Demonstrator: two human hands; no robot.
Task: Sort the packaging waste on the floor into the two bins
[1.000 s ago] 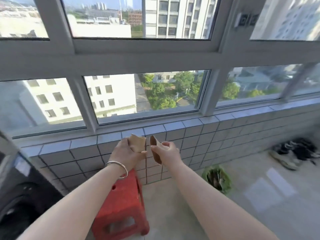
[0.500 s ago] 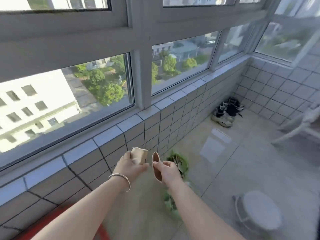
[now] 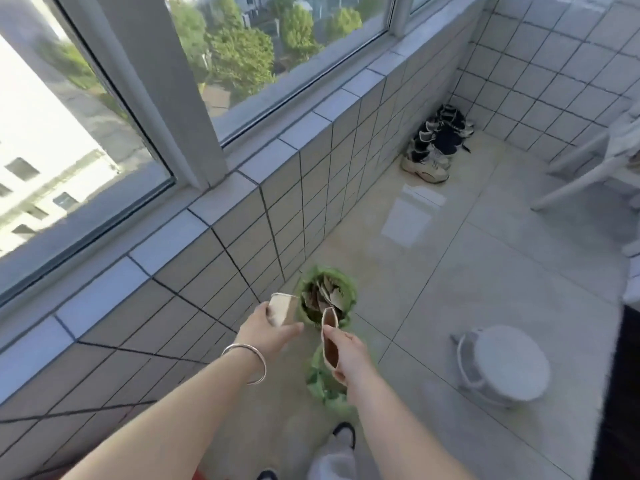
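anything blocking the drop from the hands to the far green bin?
Nothing visible. The left hand holds a paper cup beside the far bin, the right hand a cardboard piece at its near rim. The mouth is open, with scraps already inside.

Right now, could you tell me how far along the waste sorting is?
Done: the far green bin already holds cardboard scraps. In hand: the left hand holds one cardboard piece and the right hand another, above the bins. Left: dropping both; the near green bin is mostly hidden.
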